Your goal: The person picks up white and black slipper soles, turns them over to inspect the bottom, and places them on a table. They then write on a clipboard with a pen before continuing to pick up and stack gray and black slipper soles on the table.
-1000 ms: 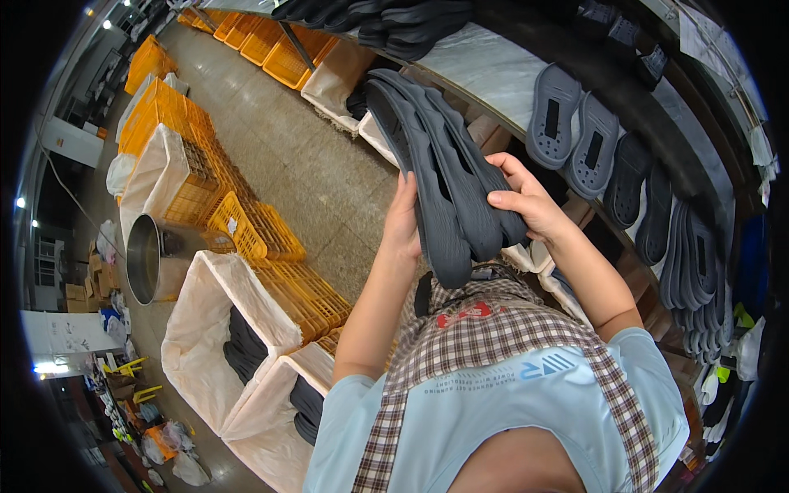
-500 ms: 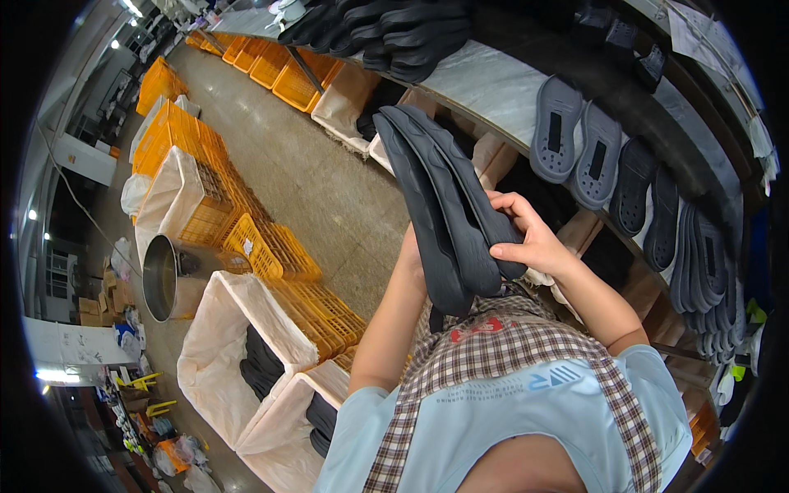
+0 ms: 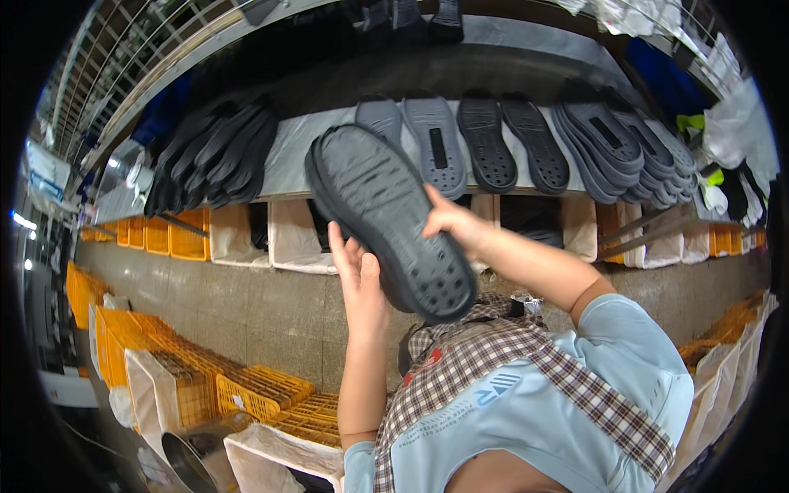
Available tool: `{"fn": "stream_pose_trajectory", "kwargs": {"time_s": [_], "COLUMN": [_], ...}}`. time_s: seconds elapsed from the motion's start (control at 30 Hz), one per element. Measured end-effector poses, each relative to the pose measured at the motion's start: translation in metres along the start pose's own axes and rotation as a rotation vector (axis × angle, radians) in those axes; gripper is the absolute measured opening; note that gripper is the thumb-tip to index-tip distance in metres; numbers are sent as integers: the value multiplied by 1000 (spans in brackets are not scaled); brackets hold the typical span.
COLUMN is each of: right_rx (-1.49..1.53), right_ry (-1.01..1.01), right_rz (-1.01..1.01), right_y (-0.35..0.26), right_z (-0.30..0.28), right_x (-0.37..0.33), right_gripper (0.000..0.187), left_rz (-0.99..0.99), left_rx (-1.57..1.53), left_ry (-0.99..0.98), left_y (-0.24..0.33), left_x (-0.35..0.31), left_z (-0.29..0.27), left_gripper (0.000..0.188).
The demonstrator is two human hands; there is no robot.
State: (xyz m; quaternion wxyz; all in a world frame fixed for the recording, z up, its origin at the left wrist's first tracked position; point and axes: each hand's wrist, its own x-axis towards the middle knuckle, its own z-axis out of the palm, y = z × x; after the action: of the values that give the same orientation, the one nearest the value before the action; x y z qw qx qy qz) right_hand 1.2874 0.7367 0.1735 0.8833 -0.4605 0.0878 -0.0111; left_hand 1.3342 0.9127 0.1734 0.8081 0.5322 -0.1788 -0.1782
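A pair of dark grey-black shoe soles (image 3: 386, 209), one seemingly lying on the other, is held tilted in front of my chest. The upper one shows its flat, ribbed face, with several small round holes at the end nearer me. My left hand (image 3: 360, 279) grips the soles' left edge; some of its fingers are hidden beneath. From the right, my right hand (image 3: 457, 223) clasps the opposite edge, its thumb on the upper face. Just beyond, a grey sole with a dark strip (image 3: 445, 174) and two black soles (image 3: 486, 148) lie on the bench.
The bench (image 3: 297, 156) runs across ahead, bearing heaped black soles (image 3: 215, 160) at left and stacked grey soles (image 3: 593, 156) at right. Lined crates (image 3: 302, 256) stand beneath it. Yellow crates (image 3: 259, 393) and a metal drum (image 3: 179, 460) are on the floor at lower left.
My view has swung right to face the bench. The soles have turned from edge-on to showing the upper one's flat face, and both hands still hold them.
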Motion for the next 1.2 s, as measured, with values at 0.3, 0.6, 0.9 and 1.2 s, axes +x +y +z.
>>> {"fn": "stream_pose_trajectory", "kwargs": {"time_s": [0.3,0.6,0.9,1.2], "right_rx": [-161,-42,-322,-1280], "right_ry": [653,674,809,685], "right_rz": [-23,215,260,44], "right_y": [-197,-198,-211,-279], "right_z": [-173,-264,-242,-215], "right_x": [-47,-33,-32,65], "right_gripper": [33,25,45,50], "left_rz": [-150,-317,-392,-409], "left_rx": [103,113,69,23], "left_ry": [-27,6,50,118], "left_y": [-28,-66,-89,-100], "left_x": [9,9,19,47], "left_z": [-18,-39,-46,-45], "left_gripper": [37,32,29,27]}}
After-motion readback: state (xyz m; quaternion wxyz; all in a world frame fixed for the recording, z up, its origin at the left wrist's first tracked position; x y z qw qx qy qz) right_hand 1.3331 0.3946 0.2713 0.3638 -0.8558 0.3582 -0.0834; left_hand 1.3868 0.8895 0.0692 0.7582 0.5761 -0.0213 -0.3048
